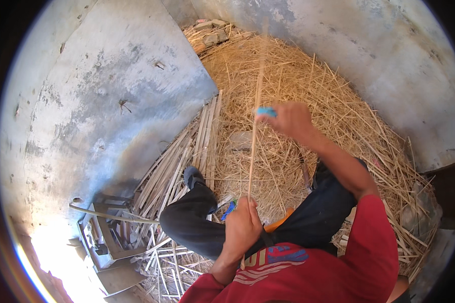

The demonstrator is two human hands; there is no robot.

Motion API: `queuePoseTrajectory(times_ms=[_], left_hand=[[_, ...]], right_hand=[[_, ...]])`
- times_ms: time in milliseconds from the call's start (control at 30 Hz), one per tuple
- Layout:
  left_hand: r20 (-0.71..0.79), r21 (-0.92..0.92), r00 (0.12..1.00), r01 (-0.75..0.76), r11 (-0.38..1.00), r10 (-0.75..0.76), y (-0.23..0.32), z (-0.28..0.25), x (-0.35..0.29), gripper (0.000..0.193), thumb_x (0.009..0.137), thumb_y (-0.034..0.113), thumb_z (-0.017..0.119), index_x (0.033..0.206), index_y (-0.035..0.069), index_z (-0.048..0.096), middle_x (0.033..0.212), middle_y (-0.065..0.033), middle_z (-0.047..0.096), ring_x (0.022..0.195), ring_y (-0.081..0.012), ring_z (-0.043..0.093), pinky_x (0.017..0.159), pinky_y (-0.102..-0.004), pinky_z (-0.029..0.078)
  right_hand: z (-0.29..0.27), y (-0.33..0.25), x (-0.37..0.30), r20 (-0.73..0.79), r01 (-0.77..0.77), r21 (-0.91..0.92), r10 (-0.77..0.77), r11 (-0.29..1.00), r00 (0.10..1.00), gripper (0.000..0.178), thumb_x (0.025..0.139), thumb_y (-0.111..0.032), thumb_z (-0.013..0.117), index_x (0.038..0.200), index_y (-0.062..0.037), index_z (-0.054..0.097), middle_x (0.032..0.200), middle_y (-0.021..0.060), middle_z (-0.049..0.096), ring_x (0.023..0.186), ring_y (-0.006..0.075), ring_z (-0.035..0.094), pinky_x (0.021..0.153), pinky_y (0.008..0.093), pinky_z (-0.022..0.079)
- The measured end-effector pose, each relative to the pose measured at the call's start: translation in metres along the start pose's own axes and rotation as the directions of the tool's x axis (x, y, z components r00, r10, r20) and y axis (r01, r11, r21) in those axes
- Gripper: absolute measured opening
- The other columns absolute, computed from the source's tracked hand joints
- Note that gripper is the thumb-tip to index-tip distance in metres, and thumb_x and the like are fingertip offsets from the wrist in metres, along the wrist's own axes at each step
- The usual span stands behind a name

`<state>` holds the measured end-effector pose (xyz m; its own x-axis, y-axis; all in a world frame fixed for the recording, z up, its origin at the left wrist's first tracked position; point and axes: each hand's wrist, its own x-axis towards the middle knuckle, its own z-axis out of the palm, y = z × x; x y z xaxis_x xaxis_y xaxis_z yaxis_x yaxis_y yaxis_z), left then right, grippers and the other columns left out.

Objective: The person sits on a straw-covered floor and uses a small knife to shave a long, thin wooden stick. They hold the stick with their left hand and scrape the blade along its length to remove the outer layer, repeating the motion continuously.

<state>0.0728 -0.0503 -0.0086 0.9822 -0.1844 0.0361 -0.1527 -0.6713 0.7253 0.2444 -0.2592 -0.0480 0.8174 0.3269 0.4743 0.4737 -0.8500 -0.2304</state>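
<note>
**A reed strip held between two hands over the straw**

Nearest to us, our left hand (242, 222) is clenched around the lower end of a long thin reed strip (254, 146), just above our lap. The strip rises nearly upright, blurred toward its top. Farther out, our right hand (290, 120) grips a small blue tool (266, 111) pressed against the strip. Below, our left foot (193, 177) rests beside a bundle of split strips (187, 156) lying against the grey wall (111, 91). Beyond, a deep pile of straw (298, 81) fills the corner.
</note>
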Motion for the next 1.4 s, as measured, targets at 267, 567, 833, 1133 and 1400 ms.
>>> queuePoseTrajectory(times_ms=[267,567,833,1133,1400], left_hand=[[-0.008,0.064,1.000,0.018,0.998,-0.017,-0.011,0.003,-0.009,0.011,0.095,0.012,0.047,0.090,0.003,0.052,0.059,-0.0200,0.055,0.054,-0.0411,0.058,0.047,-0.0491,0.043],[0.053,-0.099,0.998,0.032,0.995,-0.027,-0.018,-0.001,0.002,0.016,0.097,0.014,0.044,0.091,0.002,0.053,0.065,-0.0214,0.057,0.061,-0.0415,0.059,0.053,-0.0476,0.044],[-0.007,-0.180,0.998,0.059,0.982,-0.061,-0.013,0.007,0.004,0.023,0.099,0.015,0.040,0.087,0.001,0.053,0.057,-0.0163,0.049,0.049,-0.0316,0.052,0.050,-0.0400,0.038],[-0.012,-0.081,0.998,0.067,0.994,-0.068,-0.004,0.003,0.010,0.014,0.097,0.012,0.044,0.091,0.001,0.051,0.063,-0.0216,0.056,0.058,-0.0425,0.058,0.051,-0.0485,0.042],[-0.018,-0.025,0.998,0.062,0.998,-0.063,-0.006,0.003,0.001,0.012,0.095,0.012,0.046,0.089,0.002,0.050,0.062,-0.0215,0.055,0.055,-0.0427,0.056,0.048,-0.0488,0.042]], right_hand=[[-0.002,-0.013,-0.002,0.041,-0.034,0.026,0.033,0.999,0.999,0.070,0.078,-0.078,0.047,0.057,-0.0112,0.054,0.045,0.0060,0.049,0.039,0.0245,0.053,0.038,0.0374,0.039],[-0.013,-0.045,-0.030,0.112,0.104,0.128,-0.119,0.986,0.987,0.068,0.076,-0.077,0.052,0.058,-0.0116,0.057,0.048,0.0064,0.052,0.040,0.0247,0.055,0.037,0.0372,0.039],[-0.009,-0.044,-0.036,0.070,0.177,0.151,-0.189,0.973,0.980,0.066,0.075,-0.074,0.057,0.055,-0.0119,0.052,0.045,0.0052,0.050,0.039,0.0239,0.054,0.038,0.0362,0.040],[-0.018,-0.037,-0.030,0.033,0.103,0.116,-0.108,0.988,0.994,0.065,0.074,-0.074,0.057,0.056,-0.0118,0.054,0.046,0.0051,0.051,0.039,0.0244,0.053,0.039,0.0369,0.040],[-0.014,-0.037,-0.031,0.082,0.130,0.078,-0.137,0.988,0.987,0.063,0.076,-0.074,0.054,0.059,-0.0133,0.057,0.048,0.0052,0.053,0.041,0.0233,0.054,0.038,0.0368,0.040]])
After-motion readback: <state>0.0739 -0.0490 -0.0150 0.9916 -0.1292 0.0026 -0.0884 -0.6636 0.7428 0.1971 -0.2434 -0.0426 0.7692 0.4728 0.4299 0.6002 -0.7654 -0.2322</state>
